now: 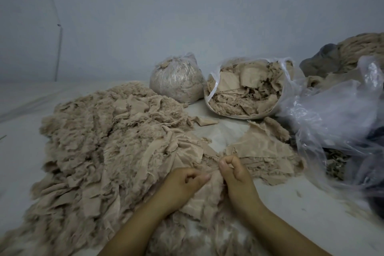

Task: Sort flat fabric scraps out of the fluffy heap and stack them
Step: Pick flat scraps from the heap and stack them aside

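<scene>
Pale floor (pixel 291 203) beneath a grey wall: large beige fluffy fabric heap (pixel 99 141) at left; stack of flat beige scraps (pixel 268 151) right of it. Left hand (pixel 182 183) and right hand (pixel 234 172), fingers curled, both pinch a thin beige scrap (pixel 214 169) at the heap's near edge.

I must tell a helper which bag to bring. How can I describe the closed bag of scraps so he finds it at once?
Start at the big fluffy heap on the left. Behind its far right edge, against the wall, stand two clear bags. Take the left one, the tied bag: round and knotted shut, while the open bag beside it gapes, showing flat scraps.
</scene>
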